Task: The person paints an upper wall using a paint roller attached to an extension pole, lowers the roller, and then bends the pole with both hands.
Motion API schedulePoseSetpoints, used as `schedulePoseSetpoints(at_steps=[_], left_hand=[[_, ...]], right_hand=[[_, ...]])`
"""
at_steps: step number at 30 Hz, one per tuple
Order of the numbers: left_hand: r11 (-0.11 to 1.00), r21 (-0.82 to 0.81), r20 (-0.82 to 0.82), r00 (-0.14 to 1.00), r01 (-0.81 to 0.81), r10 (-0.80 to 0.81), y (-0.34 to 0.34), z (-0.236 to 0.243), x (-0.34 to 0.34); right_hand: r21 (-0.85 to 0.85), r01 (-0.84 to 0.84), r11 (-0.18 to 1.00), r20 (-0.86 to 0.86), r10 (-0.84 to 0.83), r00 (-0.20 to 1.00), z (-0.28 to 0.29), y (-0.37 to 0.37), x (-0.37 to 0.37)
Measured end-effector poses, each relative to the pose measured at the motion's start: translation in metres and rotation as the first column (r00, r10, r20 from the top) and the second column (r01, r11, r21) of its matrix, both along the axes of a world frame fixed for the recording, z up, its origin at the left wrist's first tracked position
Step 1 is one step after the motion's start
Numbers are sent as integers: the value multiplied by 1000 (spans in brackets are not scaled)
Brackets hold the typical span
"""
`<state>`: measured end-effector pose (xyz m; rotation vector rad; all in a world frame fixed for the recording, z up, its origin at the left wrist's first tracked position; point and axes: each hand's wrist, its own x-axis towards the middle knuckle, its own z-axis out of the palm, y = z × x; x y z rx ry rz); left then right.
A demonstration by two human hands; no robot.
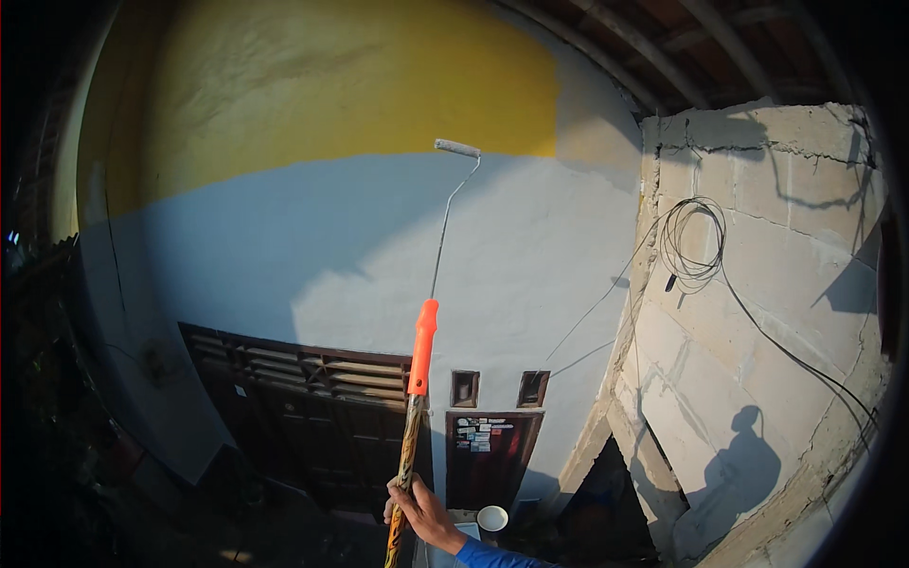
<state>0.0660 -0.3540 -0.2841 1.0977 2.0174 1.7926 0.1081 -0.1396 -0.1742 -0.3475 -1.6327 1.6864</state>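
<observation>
My right hand (pixel 421 511), with a blue sleeve at the wrist, grips a patterned wooden-looking pole (pixel 409 440) held upright. An orange handle (pixel 423 346) tops the pole, with a bent metal rod leading up to a small pale paint roller (pixel 456 148). The roller is over the pale blue-grey lower wall (pixel 492 246), just under the yellow upper band (pixel 360 76); whether it touches the wall I cannot tell. My left hand is out of sight.
Below are a dark wooden door (pixel 303 435), a smaller door (pixel 478 473) with stickers, two small openings (pixel 464 388) and a white bucket (pixel 492 518). A coiled cable (pixel 693 241) hangs on the block wall (pixel 776 284) at right, where a person's shadow falls. Roof beams (pixel 729 43) are overhead.
</observation>
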Motion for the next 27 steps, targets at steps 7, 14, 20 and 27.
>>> schedulePoseSetpoints(at_steps=[7, 14, 20, 27], left_hand=[[997, -7, 117, 990, 77, -76, 49, 74, -16], [997, 25, 92, 993, 72, -75, 49, 82, -21], [997, -47, 111, 992, 56, -50, 37, 62, -25], [994, -106, 159, 987, 37, -19, 43, 42, -37]], right_hand=[[43, -33, 999, -9, 34, 999, 16, -22, -4], [69, -34, 997, -31, 36, 999, 32, -26, -9], [1, -100, 995, 2, 100, 995, 17, -32, -10], [-4, -106, 994, 26, 106, 994, 20, -22, -17]])
